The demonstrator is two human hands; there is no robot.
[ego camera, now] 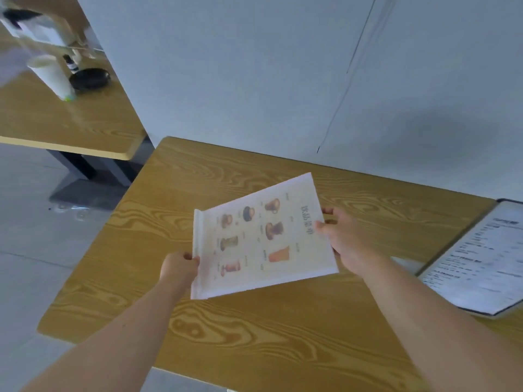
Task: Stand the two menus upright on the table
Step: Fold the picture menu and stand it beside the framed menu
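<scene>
Both hands are on menu 1 of 2: the left hand [179, 268] pinches the stand-base edge of the pale laminated drinks menu [261, 236], the right hand [343, 239] grips its title edge, holding it tilted above the wood-grain table [254, 335]. Next, I'd judge, it needs rotating so the base sits down flat, while the dark-framed white text menu [481, 264] lies flat at the right, awaiting its turn.

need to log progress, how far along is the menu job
Nothing stands upright yet. In hand: the drinks menu, held above the wooden table by the left hand and right hand. Left: stand it, then the text menu lying flat at the right.
</scene>
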